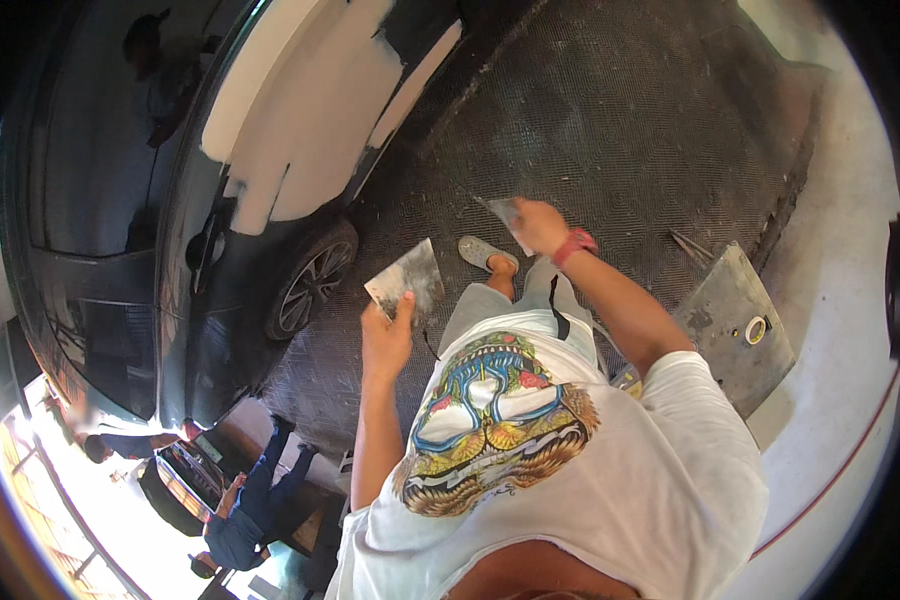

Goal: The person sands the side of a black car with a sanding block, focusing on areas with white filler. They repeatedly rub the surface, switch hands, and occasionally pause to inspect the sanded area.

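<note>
Head view: your left hand (386, 338) pinches a flat, rectangular, grey-smudged plate (410, 276) by its near edge, thumb uppermost; your right hand (544, 228), well apart from it, grips a thin greyish blade (503, 211). Beneath spreads a dark, ridged floor (610, 130). To your left, a glossy dark car (100, 265) bears a matte, pale patch (305, 120); to your right, a stained panel (720, 300) carries a ring-shaped roll (763, 328).

white tee (670, 455), colourful print (500, 425) | red wristwatch (574, 246), apparently | grey shorts (473, 312) | clog (479, 252)

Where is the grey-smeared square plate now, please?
In the head view, the plate is in the left hand, left of centre, with the car wheel to its left.
</note>
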Motion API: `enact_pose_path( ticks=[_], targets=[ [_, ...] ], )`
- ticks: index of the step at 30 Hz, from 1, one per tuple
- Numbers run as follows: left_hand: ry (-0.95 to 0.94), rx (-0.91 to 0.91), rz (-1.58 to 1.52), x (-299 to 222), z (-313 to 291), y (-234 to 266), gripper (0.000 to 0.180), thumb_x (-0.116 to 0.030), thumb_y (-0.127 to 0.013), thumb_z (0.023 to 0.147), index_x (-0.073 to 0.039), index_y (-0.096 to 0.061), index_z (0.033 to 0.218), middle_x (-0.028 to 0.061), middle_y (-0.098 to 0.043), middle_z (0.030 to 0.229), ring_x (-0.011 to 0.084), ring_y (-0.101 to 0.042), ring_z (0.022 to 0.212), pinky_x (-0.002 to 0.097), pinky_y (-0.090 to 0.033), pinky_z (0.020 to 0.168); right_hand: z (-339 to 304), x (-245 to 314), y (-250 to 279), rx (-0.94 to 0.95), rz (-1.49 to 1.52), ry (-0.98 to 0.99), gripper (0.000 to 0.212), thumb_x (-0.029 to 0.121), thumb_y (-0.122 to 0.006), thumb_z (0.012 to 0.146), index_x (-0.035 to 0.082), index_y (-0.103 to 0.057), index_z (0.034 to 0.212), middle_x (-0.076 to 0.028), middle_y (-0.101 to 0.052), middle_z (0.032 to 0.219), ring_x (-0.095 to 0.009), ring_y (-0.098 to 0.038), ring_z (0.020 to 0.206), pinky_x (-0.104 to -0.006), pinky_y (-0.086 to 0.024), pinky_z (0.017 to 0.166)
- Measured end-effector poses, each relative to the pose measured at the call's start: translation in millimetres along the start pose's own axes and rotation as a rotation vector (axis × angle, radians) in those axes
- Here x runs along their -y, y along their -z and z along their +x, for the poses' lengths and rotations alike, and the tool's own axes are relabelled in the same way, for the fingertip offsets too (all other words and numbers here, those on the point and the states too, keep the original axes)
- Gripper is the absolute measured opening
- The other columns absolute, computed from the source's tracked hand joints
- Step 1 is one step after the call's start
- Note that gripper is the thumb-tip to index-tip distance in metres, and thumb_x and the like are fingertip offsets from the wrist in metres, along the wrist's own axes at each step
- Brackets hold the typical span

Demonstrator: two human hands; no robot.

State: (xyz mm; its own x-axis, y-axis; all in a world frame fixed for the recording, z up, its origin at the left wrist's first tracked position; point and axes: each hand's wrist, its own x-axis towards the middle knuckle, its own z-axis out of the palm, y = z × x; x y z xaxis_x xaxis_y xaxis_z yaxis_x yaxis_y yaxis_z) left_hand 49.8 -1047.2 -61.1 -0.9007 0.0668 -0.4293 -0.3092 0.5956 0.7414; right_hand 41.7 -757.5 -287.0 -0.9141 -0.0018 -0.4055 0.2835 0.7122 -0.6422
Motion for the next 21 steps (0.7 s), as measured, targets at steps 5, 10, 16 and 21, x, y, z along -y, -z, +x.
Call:
enact_pose_path(
  ticks=[5, 10, 16, 21],
  targets=[
    [0.021, 0.050, 0.239, 85, 44, 12, 0.033, -0.019, -0.061, 0.102, 0.005, -0.065, 0.124, 0.0199, -0.075, 0.114, 0.0300, -0.071, 0.107, 0.0391, -0.051, 0.094, 25, -37, -6, -0.301, 0.525, -0.321, 0.043, 0.022, -0.075, 0.087, -0.001, -0.064, 0.122, -0.023, -0.073, 0.108, -0.039, -0.072, 0.098, -0.0480, -0.056, 0.086],
    [0.199, 0.136, 0.424, 139, 75, 23, 0.032, -0.020, -0.063, 0.099, 0.003, -0.067, 0.122, 0.0253, -0.073, 0.112, 0.0429, -0.070, 0.108, 0.0467, -0.053, 0.092, 89, -15, -20, -0.222, 0.975, -0.509, 0.051, 0.021, -0.071, 0.091, -0.004, -0.056, 0.134, -0.023, -0.066, 0.126, -0.032, -0.067, 0.111, -0.0413, -0.053, 0.095],
    [0.417, 0.180, 0.393, 163, 79, 27, 0.033, -0.020, -0.063, 0.098, 0.002, -0.066, 0.123, 0.0262, -0.073, 0.111, 0.0455, -0.069, 0.107, 0.0488, -0.053, 0.091, 205, 38, -18, -0.143, 0.868, -0.439, 0.069, 0.022, -0.062, 0.096, -0.005, -0.037, 0.154, -0.033, -0.056, 0.143, -0.042, -0.054, 0.136, -0.0420, -0.043, 0.113],
    [0.455, 0.022, 0.324, 136, 67, 31, 0.032, -0.020, -0.065, 0.098, 0.003, -0.067, 0.121, 0.0232, -0.074, 0.109, 0.0408, -0.071, 0.103, 0.0457, -0.053, 0.088, 328, 66, -22, -0.218, 0.841, -0.421, 0.055, 0.020, -0.060, 0.092, -0.001, -0.053, 0.142, -0.034, -0.063, 0.131, -0.047, -0.061, 0.124, -0.0477, -0.047, 0.107]
  ],
)
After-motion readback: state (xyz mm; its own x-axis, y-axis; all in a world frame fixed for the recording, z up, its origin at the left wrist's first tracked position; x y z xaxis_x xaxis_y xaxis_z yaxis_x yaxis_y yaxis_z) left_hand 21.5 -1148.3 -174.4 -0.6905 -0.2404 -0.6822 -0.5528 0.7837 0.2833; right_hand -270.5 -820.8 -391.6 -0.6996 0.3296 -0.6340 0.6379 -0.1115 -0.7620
